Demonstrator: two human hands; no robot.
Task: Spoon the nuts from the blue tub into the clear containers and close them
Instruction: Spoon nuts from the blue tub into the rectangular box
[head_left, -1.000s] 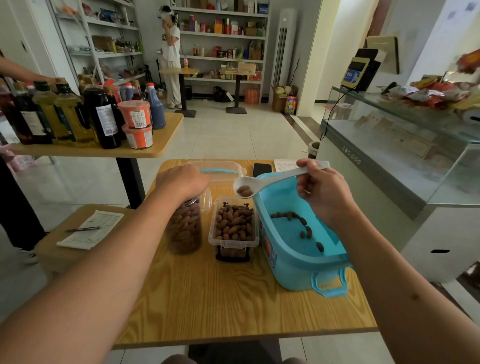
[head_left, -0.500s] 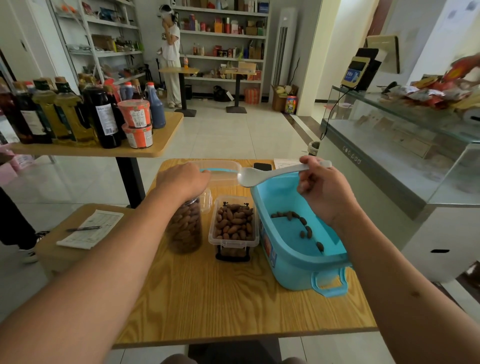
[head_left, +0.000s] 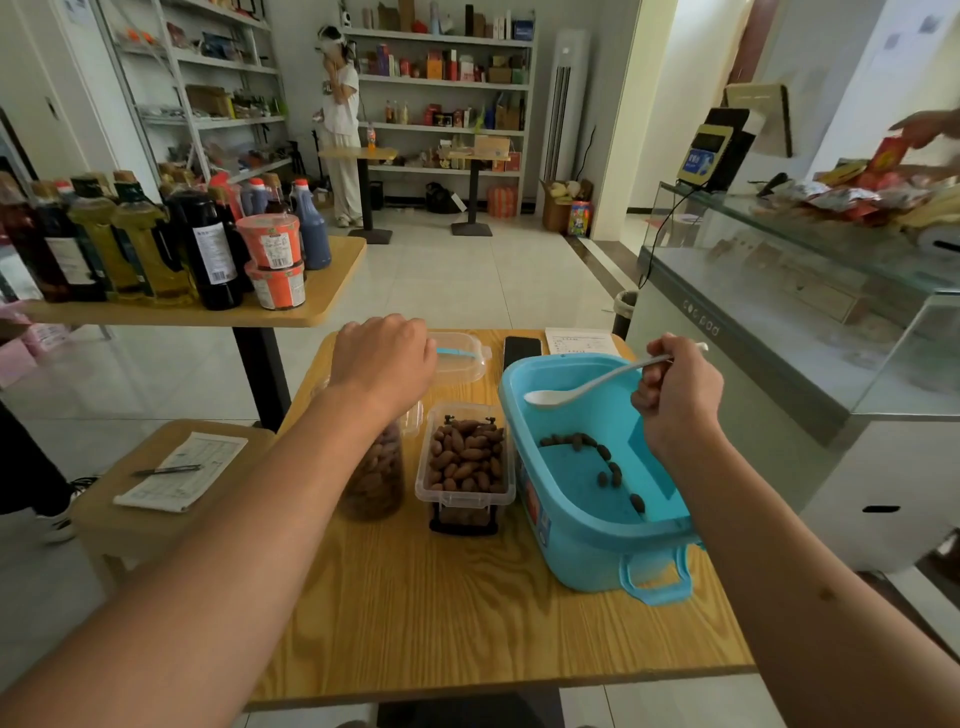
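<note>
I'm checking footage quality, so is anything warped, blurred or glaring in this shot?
Head view: wide-angle bend bows the shelves and stretches both forearms; a hand at far right is smeared; the glass counter shows pale reflections; nuts in the tub stay sharp.

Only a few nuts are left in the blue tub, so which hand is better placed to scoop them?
The right hand: it grips the white spoon, bowl hanging over the blue tub. The left hand rests atop the round jar.

The wooden table (head_left: 467, 623) carries blue tub (head_left: 587, 540), clear containers (head_left: 465, 499), phone (head_left: 521, 349).
</note>
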